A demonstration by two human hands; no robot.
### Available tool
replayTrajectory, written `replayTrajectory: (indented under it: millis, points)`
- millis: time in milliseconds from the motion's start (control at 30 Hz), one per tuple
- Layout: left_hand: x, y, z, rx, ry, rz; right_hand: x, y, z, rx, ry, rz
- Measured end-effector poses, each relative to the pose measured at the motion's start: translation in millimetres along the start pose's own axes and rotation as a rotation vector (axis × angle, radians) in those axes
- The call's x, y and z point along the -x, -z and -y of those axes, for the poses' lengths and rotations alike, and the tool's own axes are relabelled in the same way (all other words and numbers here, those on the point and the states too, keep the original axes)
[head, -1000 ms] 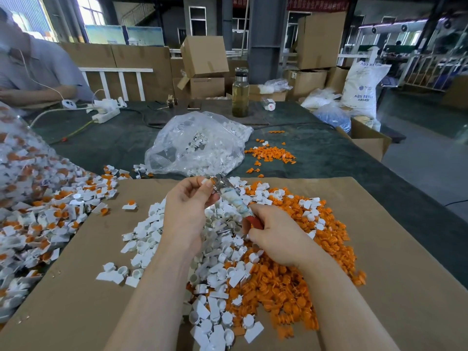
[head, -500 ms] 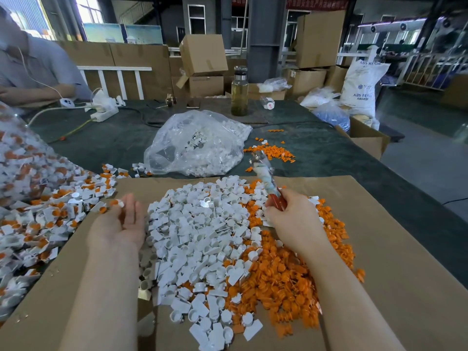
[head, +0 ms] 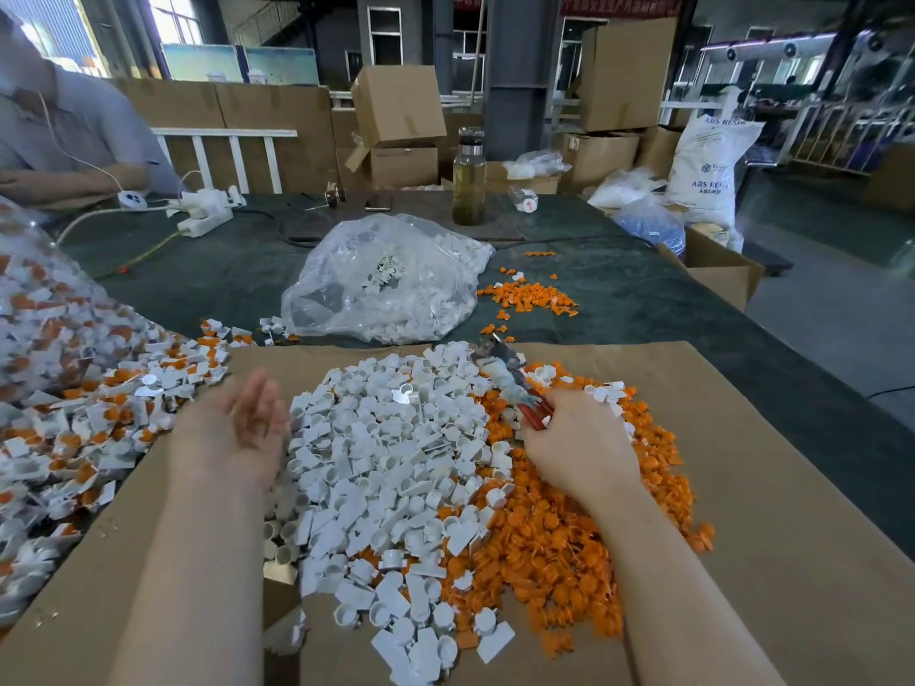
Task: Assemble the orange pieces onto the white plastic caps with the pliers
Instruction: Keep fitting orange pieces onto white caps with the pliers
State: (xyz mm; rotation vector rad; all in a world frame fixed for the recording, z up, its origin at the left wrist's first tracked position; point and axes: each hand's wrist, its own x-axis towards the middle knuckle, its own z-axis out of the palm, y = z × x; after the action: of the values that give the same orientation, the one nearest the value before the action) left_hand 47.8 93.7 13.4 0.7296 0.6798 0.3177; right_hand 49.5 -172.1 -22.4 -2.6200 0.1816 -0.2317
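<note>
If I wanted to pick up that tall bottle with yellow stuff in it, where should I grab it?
Probably round the straight middle of the bottle, reaching in from the near side. It stands upright, its sides look smooth and round, and the dark cap end is narrower.

A single wide-angle view is taken from a camera worn on the head, directed forward and down across a cardboard sheet (head: 742, 512) on a green-covered table (head: 643, 299). The left hand (head: 232, 433) and right hand (head: 579, 448) are seen close, with both forearms entering from the bottom edge. Stacked boxes (head: 401, 106) are caught far behind. No second view is provided.
</note>
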Motion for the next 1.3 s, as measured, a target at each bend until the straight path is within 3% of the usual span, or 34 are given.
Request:
replayTrajectory:
  millis: [133, 267, 467, 633, 800, 1133, 1300]
  points:
    - [8.1, -7.0, 17.0, -0.726, -0.248, 0.249, 0.4, -7.5, 2.5, 0.087, 0.027, -0.011]
    - [23.3, -19.3, 41.8, -1.229, -0.433, 0.530, 0.9, -9.9, 3.3, 0.124, 0.039, 0.021]
    - [22.4, -29.7, 65.0, -1.767, -0.635, 0.485, 2.6, -12.4, 3.0, 0.199, 0.048, 0.048]
    - [25.1, -28.1, 69.2, -1.868, -0.794, 0.470, 2.8, -12.5, 4.6, 0.203, 0.044, 0.068]
    - [27.4, -27.7, 70.5, -1.771, -0.851, 0.461, 3.5, -11.5, 4.8, 0.221, 0.033, 0.072]
    - [32.0, -32.8, 67.3, -1.304, -0.604, 0.484, 5.2, -7.0, 3.2, 0.238, 0.045, 0.071]
    - [33.7, -33.1, 69.1, -1.168, -0.469, 0.530, 5.7, -9.1, 3.9, 0.246, 0.057, -0.060]
